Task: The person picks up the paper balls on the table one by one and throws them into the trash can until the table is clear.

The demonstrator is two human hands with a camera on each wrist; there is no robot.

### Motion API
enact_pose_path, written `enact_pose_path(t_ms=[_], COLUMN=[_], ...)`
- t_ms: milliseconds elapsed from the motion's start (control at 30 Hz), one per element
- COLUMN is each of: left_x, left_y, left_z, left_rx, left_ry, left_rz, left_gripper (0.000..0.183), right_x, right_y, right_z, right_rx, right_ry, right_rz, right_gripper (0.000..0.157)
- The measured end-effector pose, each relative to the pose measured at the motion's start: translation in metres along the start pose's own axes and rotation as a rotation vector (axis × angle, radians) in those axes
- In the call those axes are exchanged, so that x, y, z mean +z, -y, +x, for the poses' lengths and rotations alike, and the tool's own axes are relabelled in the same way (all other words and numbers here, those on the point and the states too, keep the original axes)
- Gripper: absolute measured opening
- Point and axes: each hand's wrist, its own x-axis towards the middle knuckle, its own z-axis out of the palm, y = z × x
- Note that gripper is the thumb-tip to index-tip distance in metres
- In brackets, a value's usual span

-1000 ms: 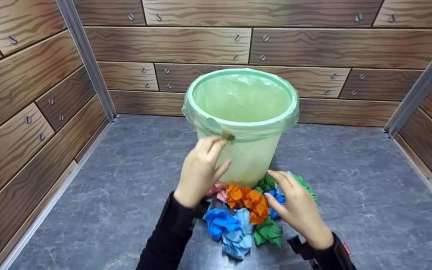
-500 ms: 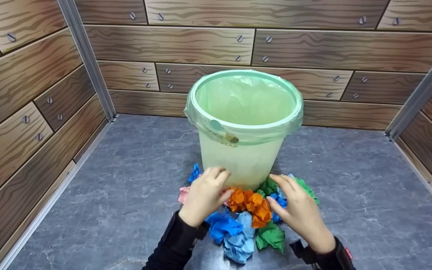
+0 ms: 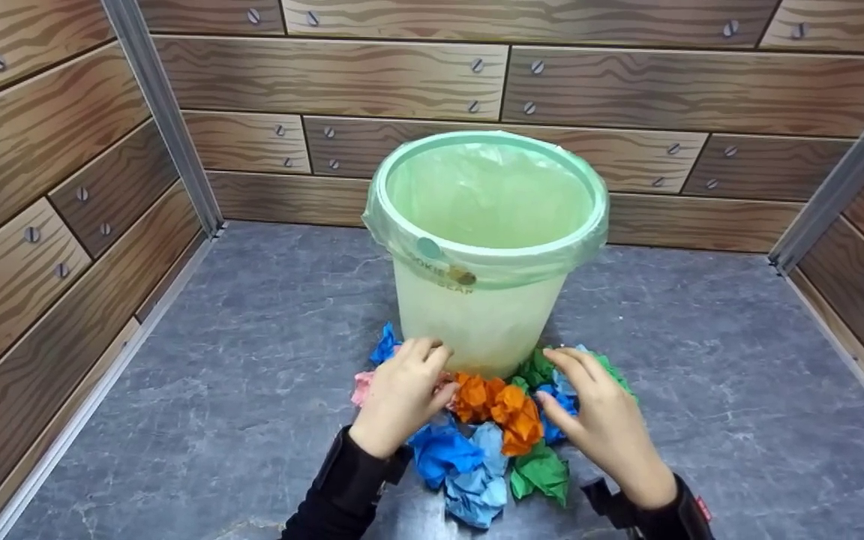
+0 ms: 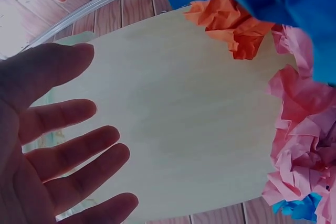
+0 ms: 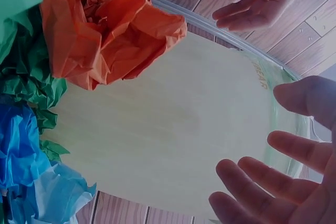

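Note:
My left hand (image 3: pixel 407 394) hovers with relaxed, spread fingers above the pink crumpled paper (image 3: pixel 362 388), in front of the bin. In the left wrist view its fingers (image 4: pixel 86 166) hold nothing. My right hand (image 3: pixel 608 420) is likewise spread, over the right side of the heap, near a dark blue crumpled paper (image 3: pixel 556 405). Nothing lies between its fingers (image 5: pixel 252 182) in the right wrist view. Between the hands sit orange crumpled papers (image 3: pixel 516 418). Nearer me are a blue paper ball (image 3: pixel 443 452), a light blue one (image 3: pixel 477 491) and a green one (image 3: pixel 541 472).
A pale green waste bin (image 3: pixel 477 322) stands behind the heap, with a translucent green liner (image 3: pixel 372 217) folded over its rim. Grey marbled floor (image 3: pixel 237 360) surrounds it. Wood-patterned walls (image 3: pixel 342 75) enclose the back and both sides.
My left hand has come down from in front of the bin's upper part to the paper heap, uncovering the bin's print. My right hand has barely moved.

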Motion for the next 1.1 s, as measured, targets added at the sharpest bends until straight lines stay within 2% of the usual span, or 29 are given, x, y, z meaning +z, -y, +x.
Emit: enact_pose_path(t_ms=[567, 733, 900, 1100], left_x=[-0.002, -0.003, -0.003, -0.003], left_y=[0.000, -0.002, -0.002, -0.003], left_z=[0.001, 0.001, -0.001, -0.002], left_rx=[0.024, 0.029, 0.031, 0.032], left_ry=[-0.029, -0.017, -0.009, 0.006], left_rz=[0.042, 0.043, 0.045, 0.038], left_gripper=[0.022, 0.022, 0.021, 0.019], right_x=[-0.001, 0.005, 0.013, 0.023], right_y=[0.001, -0.003, -0.004, -0.002], right_z=[0.001, -0.001, -0.002, -0.001], right_rx=[-0.002, -0.038, -0.045, -0.015], right_ry=[0.026, 0.048, 0.118, 0.269], right_rz=[-0.031, -0.035, -0.053, -0.102], right_gripper=[0.044, 0.043, 0.043, 0.046])
